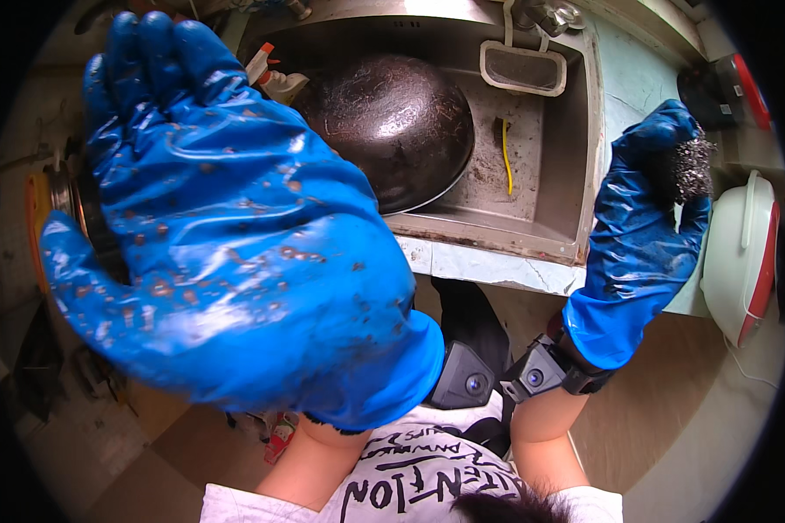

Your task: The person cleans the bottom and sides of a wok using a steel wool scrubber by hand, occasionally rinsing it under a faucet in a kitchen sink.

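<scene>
My left hand (pixel 235 235), in a blue rubber glove spotted with brown grime, is raised close to the camera. Its palm faces me, the fingers are stretched out and nothing is in it. Behind it a dark, blackened wok (pixel 392 124) lies bottom up in the stainless steel sink (pixel 566 176); the glove hides part of the wok's left side. Over the counter right of the sink, my right hand (pixel 647 209), gloved the same way, grips a steel wool scourer (pixel 690 167).
A spray bottle (pixel 281 82) with a white and orange trigger stands left of the wok. A yellow strip (pixel 507 157) lies on the dirty sink floor. A framed mesh strainer (pixel 523 68) hangs below the tap (pixel 553 16). At right sits a white and red appliance (pixel 739 248).
</scene>
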{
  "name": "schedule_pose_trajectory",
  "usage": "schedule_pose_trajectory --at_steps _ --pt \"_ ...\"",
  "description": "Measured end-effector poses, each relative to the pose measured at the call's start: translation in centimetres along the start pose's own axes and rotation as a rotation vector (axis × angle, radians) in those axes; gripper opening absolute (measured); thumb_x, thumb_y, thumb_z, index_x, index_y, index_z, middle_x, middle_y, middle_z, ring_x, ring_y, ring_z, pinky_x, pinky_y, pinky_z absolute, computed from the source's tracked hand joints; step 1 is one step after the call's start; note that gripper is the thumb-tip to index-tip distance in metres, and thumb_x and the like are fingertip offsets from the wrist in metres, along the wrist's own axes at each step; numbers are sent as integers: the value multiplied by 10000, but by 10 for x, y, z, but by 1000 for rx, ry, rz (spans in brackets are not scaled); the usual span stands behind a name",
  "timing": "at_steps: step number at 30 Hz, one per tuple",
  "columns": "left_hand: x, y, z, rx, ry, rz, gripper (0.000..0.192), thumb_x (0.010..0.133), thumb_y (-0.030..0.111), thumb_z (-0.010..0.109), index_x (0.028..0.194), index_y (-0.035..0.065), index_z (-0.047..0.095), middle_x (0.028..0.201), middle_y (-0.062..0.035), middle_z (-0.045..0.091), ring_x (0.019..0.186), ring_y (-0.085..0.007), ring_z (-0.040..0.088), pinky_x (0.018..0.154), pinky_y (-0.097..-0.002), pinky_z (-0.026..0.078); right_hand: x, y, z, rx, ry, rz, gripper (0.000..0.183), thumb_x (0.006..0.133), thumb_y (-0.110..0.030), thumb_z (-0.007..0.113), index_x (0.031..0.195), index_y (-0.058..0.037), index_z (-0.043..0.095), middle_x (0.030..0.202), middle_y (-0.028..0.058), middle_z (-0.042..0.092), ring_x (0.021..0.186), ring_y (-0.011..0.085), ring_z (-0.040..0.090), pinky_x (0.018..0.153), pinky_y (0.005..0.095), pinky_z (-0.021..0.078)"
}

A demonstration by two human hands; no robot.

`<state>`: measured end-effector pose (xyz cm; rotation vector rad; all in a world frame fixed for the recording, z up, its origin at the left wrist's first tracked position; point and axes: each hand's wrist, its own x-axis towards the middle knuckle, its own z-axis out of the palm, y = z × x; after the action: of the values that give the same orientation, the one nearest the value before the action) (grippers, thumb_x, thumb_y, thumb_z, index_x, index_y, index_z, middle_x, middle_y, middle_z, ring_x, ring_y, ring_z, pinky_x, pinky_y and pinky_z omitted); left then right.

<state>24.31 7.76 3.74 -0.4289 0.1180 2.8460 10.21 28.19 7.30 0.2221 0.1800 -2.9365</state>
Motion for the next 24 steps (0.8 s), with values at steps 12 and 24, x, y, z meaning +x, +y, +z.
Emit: schedule_pose_trajectory --at_steps 12,24 --pt "-10 1 -4 1 35 0 555 932 417 290 1364 71 255 1385 -128 309 1264 -240 311 1071 -369 236 8 0 1 7 5 20 375 864 -168 495 1179 34 483 1129 203 544 1047 310 533 895 402 458" --pt "-9 0 -2 -8 30 -15 544 935 403 294 1366 74 249 1389 -122 304 1266 -234 306 1072 -364 233 16 -9 19 -5 -70 49 375 861 -177 506 1171 33 493 1117 202 551 1036 305 541 884 394 468"
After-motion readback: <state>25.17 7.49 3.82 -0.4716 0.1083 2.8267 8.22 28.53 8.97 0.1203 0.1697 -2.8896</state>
